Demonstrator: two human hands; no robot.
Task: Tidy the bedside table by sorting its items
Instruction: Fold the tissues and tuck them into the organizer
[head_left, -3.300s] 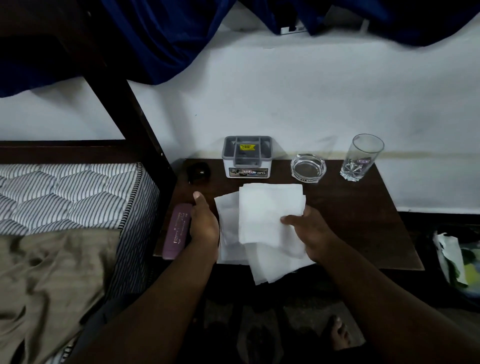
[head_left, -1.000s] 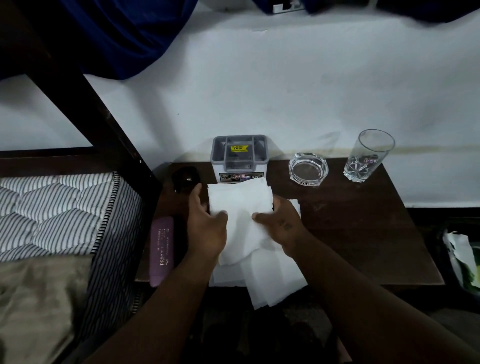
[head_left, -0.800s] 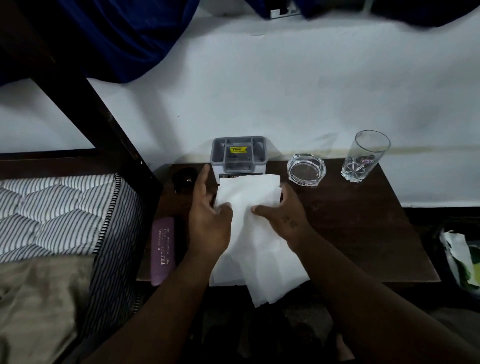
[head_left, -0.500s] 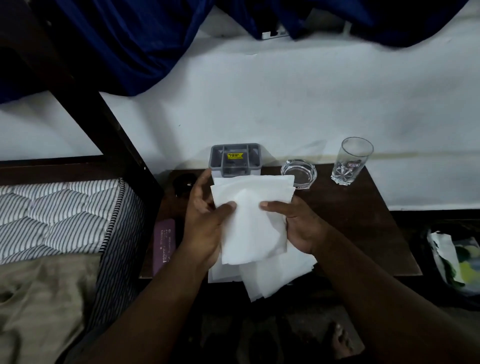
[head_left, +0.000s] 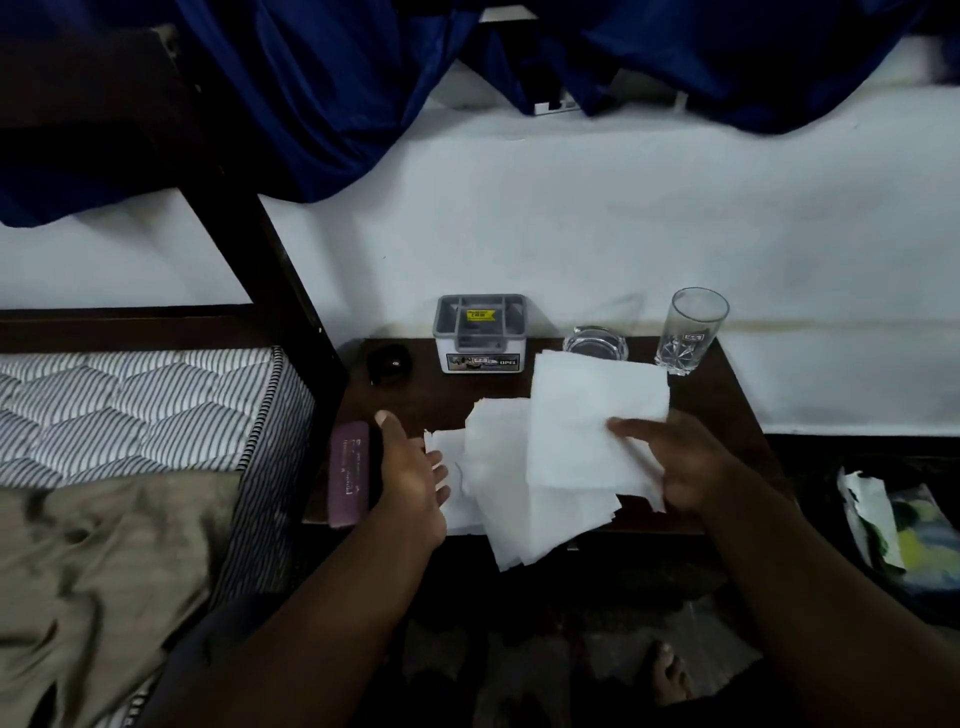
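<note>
On the dark wooden bedside table (head_left: 727, 405) lies a loose pile of white tissues (head_left: 509, 493), some hanging over the front edge. My right hand (head_left: 680, 462) pinches one folded white tissue (head_left: 592, 415) and holds it to the right, above the pile. My left hand (head_left: 410, 467) rests with relaxed fingers at the pile's left edge, holding nothing. A mauve case (head_left: 349, 475) lies along the table's left edge beside that hand.
At the back of the table stand a grey organiser box (head_left: 480, 332), a small black object (head_left: 388, 364), a glass ashtray (head_left: 595, 340) and a tall drinking glass (head_left: 691, 330). A bed with a striped mattress (head_left: 130, 410) is left; a bag of litter (head_left: 893, 530) lies right.
Half a second ago both hands held the folded tissue in front of the organiser box. My left hand has let go and dropped to the pile; my right hand carried the tissue rightward.
</note>
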